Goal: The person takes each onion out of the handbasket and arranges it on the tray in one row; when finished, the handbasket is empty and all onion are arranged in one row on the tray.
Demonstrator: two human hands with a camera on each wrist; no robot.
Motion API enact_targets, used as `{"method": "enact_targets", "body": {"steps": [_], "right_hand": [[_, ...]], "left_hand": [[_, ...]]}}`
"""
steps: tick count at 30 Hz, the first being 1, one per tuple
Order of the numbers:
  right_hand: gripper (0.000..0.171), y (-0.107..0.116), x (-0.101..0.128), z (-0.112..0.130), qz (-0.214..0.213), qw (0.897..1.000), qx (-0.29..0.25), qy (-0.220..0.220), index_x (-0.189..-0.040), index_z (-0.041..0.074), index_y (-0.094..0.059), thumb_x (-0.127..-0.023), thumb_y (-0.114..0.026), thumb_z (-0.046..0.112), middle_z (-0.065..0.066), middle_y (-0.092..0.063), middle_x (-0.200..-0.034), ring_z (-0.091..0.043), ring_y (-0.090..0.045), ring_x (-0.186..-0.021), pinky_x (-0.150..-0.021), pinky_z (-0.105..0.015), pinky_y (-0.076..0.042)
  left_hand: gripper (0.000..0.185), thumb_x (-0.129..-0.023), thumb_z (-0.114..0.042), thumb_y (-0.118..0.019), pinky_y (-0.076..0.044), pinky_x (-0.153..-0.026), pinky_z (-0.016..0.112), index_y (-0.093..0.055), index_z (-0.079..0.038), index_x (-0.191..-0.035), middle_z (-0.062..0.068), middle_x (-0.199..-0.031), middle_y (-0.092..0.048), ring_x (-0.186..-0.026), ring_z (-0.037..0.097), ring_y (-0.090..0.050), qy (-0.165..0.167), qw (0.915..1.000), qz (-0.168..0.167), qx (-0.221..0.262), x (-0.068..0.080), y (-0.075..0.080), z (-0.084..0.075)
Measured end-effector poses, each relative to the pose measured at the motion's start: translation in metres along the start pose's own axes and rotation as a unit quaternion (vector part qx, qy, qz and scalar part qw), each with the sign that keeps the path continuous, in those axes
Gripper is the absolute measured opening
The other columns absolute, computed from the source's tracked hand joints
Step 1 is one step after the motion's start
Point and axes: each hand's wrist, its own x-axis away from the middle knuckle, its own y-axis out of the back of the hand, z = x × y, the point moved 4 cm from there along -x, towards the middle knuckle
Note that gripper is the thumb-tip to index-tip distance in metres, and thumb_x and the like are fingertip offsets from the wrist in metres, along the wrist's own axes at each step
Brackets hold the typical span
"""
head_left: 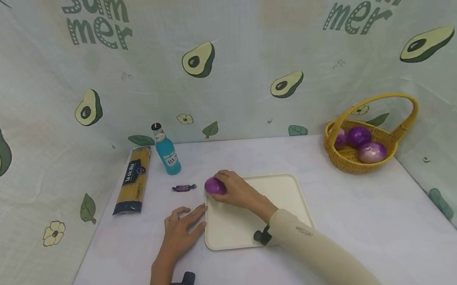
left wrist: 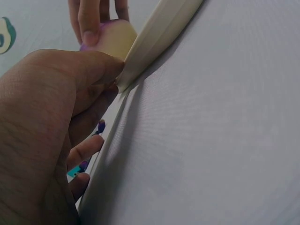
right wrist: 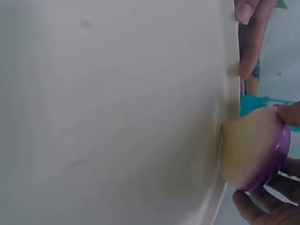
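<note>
My right hand (head_left: pixel 234 190) grips a purple onion (head_left: pixel 214 186) at the far left corner of a cream tray (head_left: pixel 279 195). In the right wrist view the onion (right wrist: pixel 255 149), pale below and purple above, sits against the tray rim (right wrist: pixel 229 93), with my fingers (right wrist: pixel 255 211) curled round it. My left hand (head_left: pixel 183 227) lies flat on the table, its straight fingers touching the tray's left edge. In the left wrist view the thumb (left wrist: pixel 79 65) presses the tray rim (left wrist: pixel 159 33), and the onion (left wrist: pixel 112 37) shows beyond it.
A yellow wicker basket (head_left: pixel 397 135) with more purple onions stands at the back right. A blue bottle (head_left: pixel 166 150), a spaghetti packet (head_left: pixel 133 179) and a wrapped candy (head_left: pixel 184 188) lie at the back left. Avocado-print cloth walls the table on three sides.
</note>
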Motion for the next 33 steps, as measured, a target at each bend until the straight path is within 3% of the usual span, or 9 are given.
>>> {"method": "enact_targets", "body": {"steps": [14, 21, 33], "right_hand": [[0.063, 0.001, 0.000, -0.008, 0.009, 0.999, -0.033, 0.012, -0.141, 0.000, -0.050, -0.094, -0.071, 0.035, -0.016, -0.053, -0.141, -0.029, -0.054, -0.126, -0.104, -0.037, -0.046], [0.069, 0.003, 0.004, -0.011, 0.015, 0.999, -0.033, 0.001, -0.143, -0.002, -0.046, -0.093, -0.073, 0.036, -0.017, -0.051, -0.143, -0.029, -0.050, -0.130, -0.108, -0.038, -0.042], [0.069, 0.015, 0.018, -0.026, 0.006, 1.000, -0.021, -0.014, -0.147, 0.003, -0.043, -0.094, -0.072, 0.036, -0.015, -0.043, -0.151, -0.029, -0.037, -0.142, -0.116, -0.039, -0.030]], "left_hand": [[0.047, -0.098, -0.044, -0.062, -0.025, -0.101, 0.052, -0.056, -0.034, -0.143, -0.013, -0.144, -0.055, -0.131, 0.028, -0.039, -0.005, 1.0000, 0.003, 0.006, -0.004, 0.001, -0.004], [0.047, -0.099, -0.046, -0.061, -0.024, -0.103, 0.052, -0.054, -0.036, -0.144, -0.016, -0.145, -0.053, -0.132, 0.027, -0.038, 0.002, 0.9999, 0.016, 0.005, -0.004, 0.001, -0.003], [0.047, -0.098, -0.042, -0.063, -0.024, -0.102, 0.056, -0.057, -0.032, -0.143, -0.009, -0.141, -0.058, -0.130, 0.030, -0.040, -0.007, 1.0000, -0.001, 0.006, -0.002, 0.002, -0.003]]}}
